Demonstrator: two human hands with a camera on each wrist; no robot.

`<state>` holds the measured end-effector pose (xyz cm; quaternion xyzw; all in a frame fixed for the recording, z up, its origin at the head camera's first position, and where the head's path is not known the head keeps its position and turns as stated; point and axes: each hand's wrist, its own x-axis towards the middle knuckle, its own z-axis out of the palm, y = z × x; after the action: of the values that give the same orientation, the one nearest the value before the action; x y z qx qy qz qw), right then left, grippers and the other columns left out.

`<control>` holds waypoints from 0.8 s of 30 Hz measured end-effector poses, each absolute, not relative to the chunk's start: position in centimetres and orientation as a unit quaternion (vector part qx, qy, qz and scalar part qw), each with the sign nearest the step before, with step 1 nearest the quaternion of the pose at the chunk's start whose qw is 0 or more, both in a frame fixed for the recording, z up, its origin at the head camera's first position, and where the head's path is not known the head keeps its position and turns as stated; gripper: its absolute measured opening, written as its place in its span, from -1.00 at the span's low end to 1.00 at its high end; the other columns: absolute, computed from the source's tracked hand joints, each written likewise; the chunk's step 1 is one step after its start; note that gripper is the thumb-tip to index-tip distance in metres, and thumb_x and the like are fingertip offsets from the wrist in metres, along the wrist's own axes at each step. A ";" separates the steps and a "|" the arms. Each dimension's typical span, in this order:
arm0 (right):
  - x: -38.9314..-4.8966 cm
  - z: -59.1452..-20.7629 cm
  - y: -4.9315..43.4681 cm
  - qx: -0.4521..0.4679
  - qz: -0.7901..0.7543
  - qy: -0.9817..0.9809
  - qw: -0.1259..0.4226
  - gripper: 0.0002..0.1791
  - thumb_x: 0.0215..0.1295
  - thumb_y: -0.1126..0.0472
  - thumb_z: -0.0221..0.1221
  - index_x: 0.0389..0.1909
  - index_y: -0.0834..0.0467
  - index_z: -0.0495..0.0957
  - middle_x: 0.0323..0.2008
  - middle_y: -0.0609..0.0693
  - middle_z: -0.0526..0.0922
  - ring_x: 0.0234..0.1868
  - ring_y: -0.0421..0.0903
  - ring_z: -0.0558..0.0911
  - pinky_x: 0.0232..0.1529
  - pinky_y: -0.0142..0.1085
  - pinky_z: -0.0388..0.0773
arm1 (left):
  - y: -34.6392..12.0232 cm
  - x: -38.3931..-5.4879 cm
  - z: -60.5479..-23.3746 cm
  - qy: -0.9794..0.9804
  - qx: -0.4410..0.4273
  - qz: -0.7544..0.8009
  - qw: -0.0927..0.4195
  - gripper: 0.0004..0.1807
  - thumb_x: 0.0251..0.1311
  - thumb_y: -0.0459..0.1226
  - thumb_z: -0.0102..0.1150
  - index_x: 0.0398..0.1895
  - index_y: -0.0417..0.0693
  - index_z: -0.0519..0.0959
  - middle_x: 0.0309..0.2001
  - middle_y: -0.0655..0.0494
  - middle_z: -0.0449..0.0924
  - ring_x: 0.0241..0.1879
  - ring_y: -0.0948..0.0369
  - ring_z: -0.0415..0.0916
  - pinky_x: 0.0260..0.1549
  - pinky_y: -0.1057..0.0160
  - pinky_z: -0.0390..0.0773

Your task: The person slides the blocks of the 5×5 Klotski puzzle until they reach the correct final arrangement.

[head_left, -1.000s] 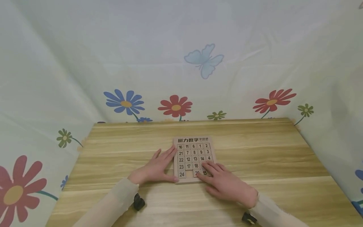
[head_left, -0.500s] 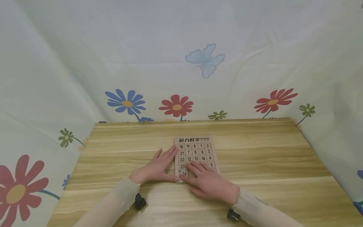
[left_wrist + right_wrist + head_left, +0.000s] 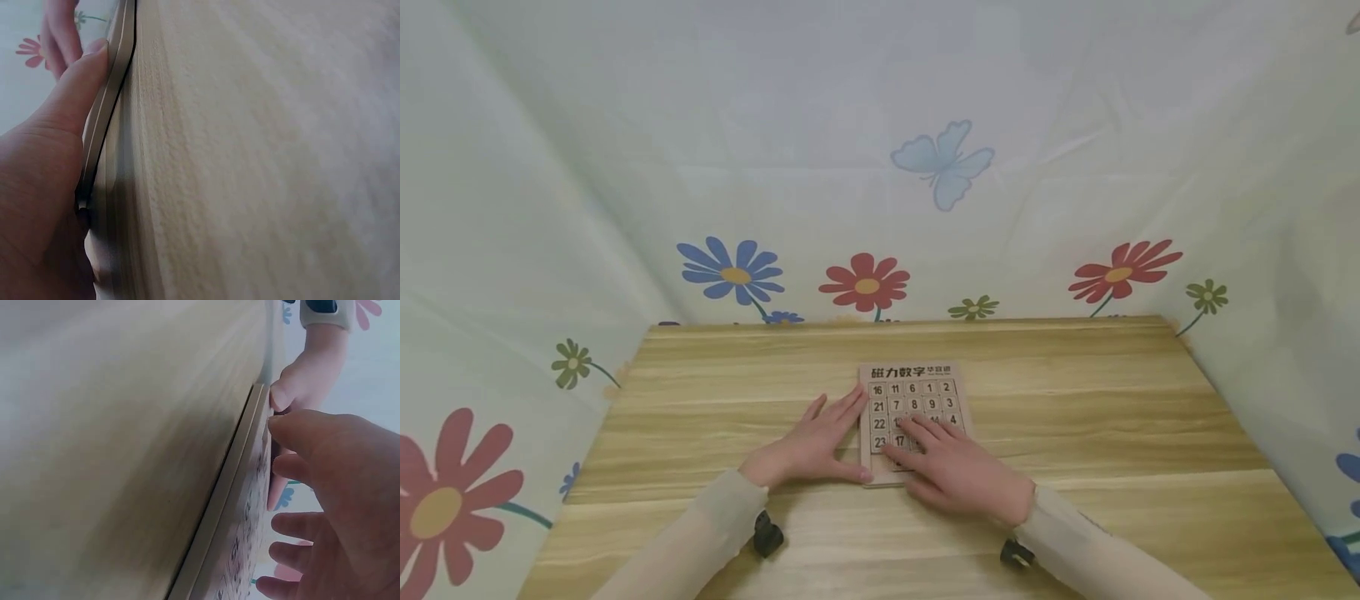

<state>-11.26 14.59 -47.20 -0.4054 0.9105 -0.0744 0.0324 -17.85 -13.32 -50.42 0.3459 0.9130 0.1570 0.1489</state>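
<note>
A wooden number slide puzzle (image 3: 910, 372) lies flat on the table, with dark characters along its top. My left hand (image 3: 816, 446) steadies it from the left: straight fingers touch the left edge and the thumb lies at the lower left corner. In the left wrist view that thumb (image 3: 78, 87) presses against the board's side (image 3: 103, 119). My right hand (image 3: 966, 475) reaches over the lower rows with fingers spread, its index fingertip near tile 23 (image 3: 880, 442). It covers several tiles at the lower right. The bottom row's left slot shows bare wood.
The wood-grain table (image 3: 1097, 400) extends around the puzzle on all sides. A pale cloth backdrop (image 3: 775, 125) printed with flowers and a butterfly hangs behind and beside it. Black wrist devices (image 3: 767, 535) sit under both sleeves.
My right hand has moved left across the lower rows, then slightly up. Tile 24 has slid right from the bottom left corner, leaving that slot bare. My left hand has kept its place.
</note>
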 end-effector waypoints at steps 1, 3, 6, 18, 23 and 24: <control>-11.6 -47.3 14.3 -0.406 -0.073 0.910 0.034 -0.42 0.59 -0.09 0.07 0.54 -0.07 0.39 0.58 0.21 0.23 0.59 0.24 0.20 0.53 0.25 0.18 | -13.3 -17.9 -50.5 0.913 0.346 0.155 0.149 0.40 0.08 0.52 0.16 0.71 -0.09 -0.25 0.70 0.02 -0.39 0.67 0.02 -0.22 0.59 -0.19 -0.37; -12.1 -47.5 13.9 -0.403 -0.067 0.912 0.042 -0.42 0.60 -0.10 0.04 0.56 -0.08 0.37 0.59 0.21 0.22 0.60 0.23 0.19 0.54 0.23 0.18 | -13.4 -17.9 -50.6 0.913 0.347 0.152 0.153 0.41 0.08 0.53 0.16 0.71 -0.10 -0.25 0.70 0.02 -0.40 0.67 0.03 -0.23 0.59 -0.20 -0.36; -12.5 -47.6 13.6 -0.396 -0.058 0.915 0.056 -0.41 0.61 -0.13 0.01 0.57 -0.11 0.34 0.60 0.19 0.20 0.61 0.22 0.16 0.55 0.22 0.16 | -13.5 -17.9 -50.6 0.911 0.352 0.151 0.154 0.45 0.04 0.52 0.21 0.70 -0.12 -0.25 0.70 0.00 -0.40 0.67 0.03 -0.23 0.59 -0.22 -0.35; -11.3 -46.9 13.6 -0.422 -0.043 0.905 0.039 -0.42 0.57 -0.14 0.07 0.53 -0.11 0.41 0.59 0.18 0.24 0.58 0.24 0.22 0.51 0.24 0.23 | -13.6 -17.8 -50.2 0.908 0.366 0.156 0.134 0.50 -0.02 0.54 0.23 0.70 -0.19 -0.22 0.70 -0.09 -0.34 0.66 -0.04 -0.21 0.57 -0.29 -0.30; -13.3 -47.0 12.8 -0.396 -0.035 0.917 0.019 -0.42 0.58 -0.16 0.06 0.50 -0.05 0.45 0.57 0.21 0.26 0.57 0.26 0.23 0.51 0.26 0.22 | -13.5 -17.8 -50.1 0.907 0.366 0.159 0.138 0.48 0.00 0.51 0.26 0.69 -0.19 -0.21 0.70 -0.09 -0.33 0.66 -0.03 -0.20 0.57 -0.29 -0.29; -13.7 -47.1 12.7 -0.390 -0.036 0.920 0.021 -0.42 0.58 -0.16 0.06 0.50 -0.05 0.45 0.57 0.22 0.26 0.57 0.26 0.23 0.51 0.27 0.22 | -13.4 -17.8 -50.2 0.907 0.365 0.158 0.137 0.48 0.00 0.51 0.27 0.69 -0.19 -0.21 0.70 -0.09 -0.33 0.66 -0.03 -0.20 0.57 -0.29 -0.29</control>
<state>-13.67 12.70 -47.08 -0.3899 0.9199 -0.0360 0.0207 -17.77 -13.43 -50.19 0.3647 0.9072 0.1583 0.1372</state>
